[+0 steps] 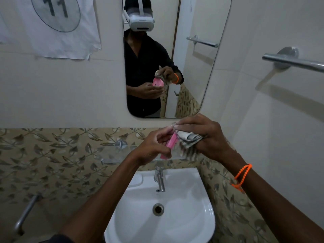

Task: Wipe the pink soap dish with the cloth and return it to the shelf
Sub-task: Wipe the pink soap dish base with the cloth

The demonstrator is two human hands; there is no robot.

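Note:
My left hand (154,146) grips the pink soap dish (169,145), held on edge and tilted above the sink. My right hand (203,135) clutches a bunched grey striped cloth (188,140) and presses it against the dish's upper right side. The clear glass shelf (112,155) is fixed to the leaf-patterned tiles just behind and below my hands; my hands hide part of it. The mirror (192,85) reflects both hands with the dish and cloth.
A white sink (184,216) with a chrome tap (160,179) lies right under my hands. A chrome towel bar (289,61) juts from the right wall. A paper sheet marked 11 (57,27) hangs top left. A metal pipe (26,213) runs at lower left.

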